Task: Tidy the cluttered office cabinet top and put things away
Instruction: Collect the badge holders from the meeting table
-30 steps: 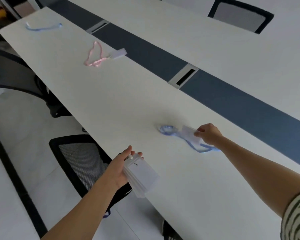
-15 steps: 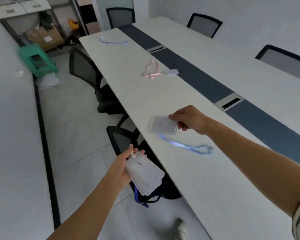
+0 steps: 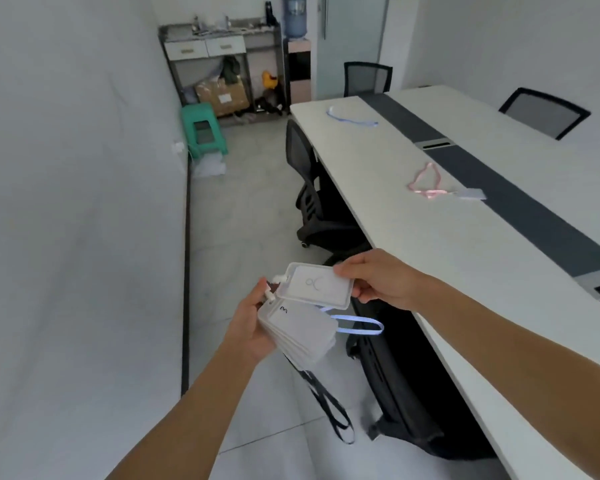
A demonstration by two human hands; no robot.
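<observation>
Head view: my left hand [image 3: 253, 327] holds the badge stack [image 3: 302, 337], fingers curled round it, out past the table [image 3: 430, 254] edge, over the floor. My right hand [image 3: 378, 282] fingers pinch the single badge holder [image 3: 317, 287], overlapping the stack's top. Its blue lanyard [image 3: 361, 323] hangs below. A pink lanyard [image 3: 426, 183] lies on the table.

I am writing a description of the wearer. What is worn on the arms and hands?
Nothing that shows: the left hand and the right hand carry no gloves, rings or watch, and both forearms are uncovered. No sleeve is clearly in view.
</observation>
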